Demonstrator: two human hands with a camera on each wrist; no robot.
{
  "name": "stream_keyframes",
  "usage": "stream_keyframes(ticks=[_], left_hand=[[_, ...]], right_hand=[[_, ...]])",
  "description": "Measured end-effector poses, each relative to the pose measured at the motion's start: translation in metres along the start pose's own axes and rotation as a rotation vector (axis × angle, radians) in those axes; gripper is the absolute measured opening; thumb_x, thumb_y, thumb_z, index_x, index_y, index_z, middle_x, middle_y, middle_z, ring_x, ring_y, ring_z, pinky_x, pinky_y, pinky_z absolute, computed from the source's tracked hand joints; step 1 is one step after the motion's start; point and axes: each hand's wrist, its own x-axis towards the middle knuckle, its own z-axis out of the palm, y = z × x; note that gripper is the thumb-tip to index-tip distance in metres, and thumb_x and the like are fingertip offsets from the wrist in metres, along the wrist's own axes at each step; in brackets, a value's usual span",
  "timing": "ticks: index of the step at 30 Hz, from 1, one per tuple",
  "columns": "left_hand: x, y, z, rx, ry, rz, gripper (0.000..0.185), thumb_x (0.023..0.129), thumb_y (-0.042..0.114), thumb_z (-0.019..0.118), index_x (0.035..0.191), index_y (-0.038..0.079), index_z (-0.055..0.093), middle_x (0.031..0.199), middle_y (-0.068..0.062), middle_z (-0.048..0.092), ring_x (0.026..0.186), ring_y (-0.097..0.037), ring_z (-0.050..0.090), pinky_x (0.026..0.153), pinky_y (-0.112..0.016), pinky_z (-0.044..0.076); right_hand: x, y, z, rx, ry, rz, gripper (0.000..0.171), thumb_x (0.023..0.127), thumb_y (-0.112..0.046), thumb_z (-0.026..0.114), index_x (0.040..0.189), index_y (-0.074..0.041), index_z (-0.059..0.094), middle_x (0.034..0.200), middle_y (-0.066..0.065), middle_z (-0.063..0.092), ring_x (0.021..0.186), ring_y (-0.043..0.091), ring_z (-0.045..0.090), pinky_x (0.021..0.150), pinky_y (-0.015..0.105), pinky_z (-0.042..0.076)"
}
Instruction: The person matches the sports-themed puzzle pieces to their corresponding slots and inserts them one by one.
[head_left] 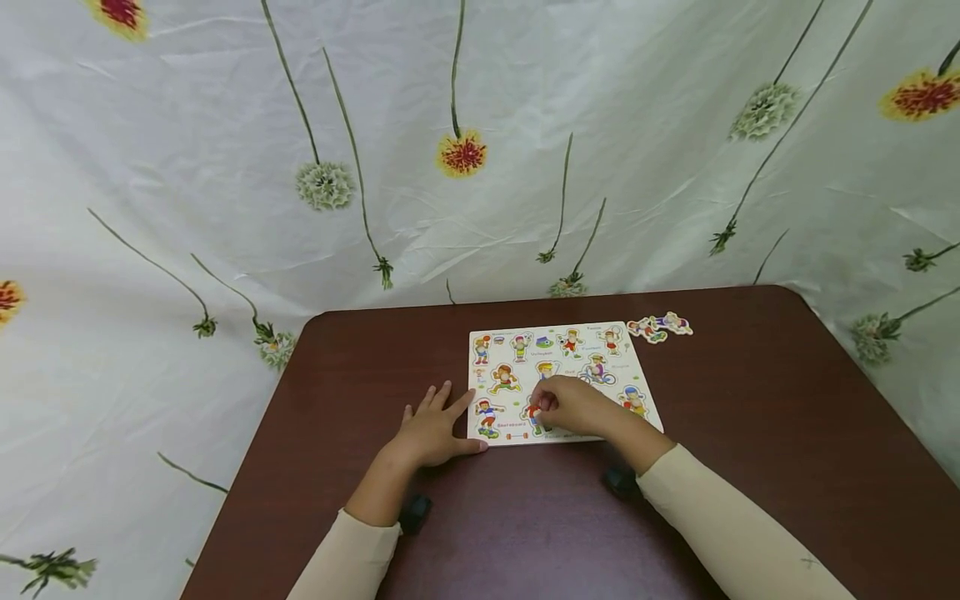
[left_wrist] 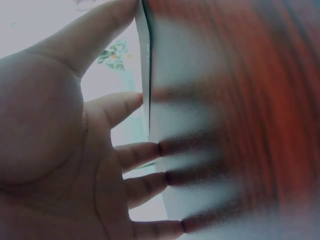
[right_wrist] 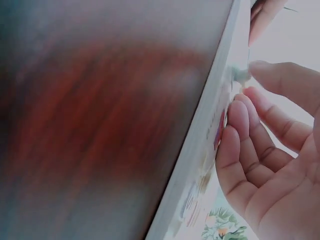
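Observation:
A white puzzle board (head_left: pixel 570 367) printed with small sports figures lies flat on the dark brown table (head_left: pixel 750 433). My left hand (head_left: pixel 437 423) rests flat on the table by the board's near left corner, fingers straight and spread, thumb along the board's edge (left_wrist: pixel 145 75). In the left wrist view the left hand (left_wrist: pixel 125 145) touches the tabletop with its fingertips. My right hand (head_left: pixel 558 402) is curled over the board's front middle, its fingers (right_wrist: pixel 235 120) pinching a small red-and-white puzzle piece (head_left: pixel 533 410) against the board (right_wrist: pixel 200 165).
Two loose figure pieces (head_left: pixel 660 327) lie on the table just past the board's far right corner. A flower-printed white cloth (head_left: pixel 465 158) hangs behind and around the table. The table's rounded edges fall away left and right.

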Motion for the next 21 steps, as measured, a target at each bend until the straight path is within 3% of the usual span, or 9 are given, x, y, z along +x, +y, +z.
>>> stream_keyframes(ticks=[12, 21], left_hand=[[0.001, -0.004, 0.002, -0.023, 0.007, 0.006, 0.091, 0.085, 0.059, 0.073, 0.161, 0.031, 0.03, 0.17, -0.015, 0.014, 0.158, -0.04, 0.008, 0.12, -0.072, 0.009], [0.0, -0.007, 0.002, -0.025, 0.003, 0.028, 0.088, 0.087, 0.059, 0.072, 0.16, 0.031, 0.031, 0.17, -0.016, 0.015, 0.158, -0.04, 0.009, 0.12, -0.073, 0.009]], right_hand=[[-0.006, 0.017, -0.023, 0.164, 0.245, 0.16, 0.024, 0.098, -0.02, 0.068, 0.118, -0.007, 0.069, 0.103, 0.007, 0.071, 0.094, 0.02, 0.065, 0.078, 0.032, 0.053], [-0.018, 0.046, -0.055, 0.209, 0.389, 0.223, 0.03, 0.101, -0.021, 0.064, 0.124, -0.001, 0.065, 0.11, 0.015, 0.068, 0.098, 0.025, 0.064, 0.078, 0.028, 0.051]])
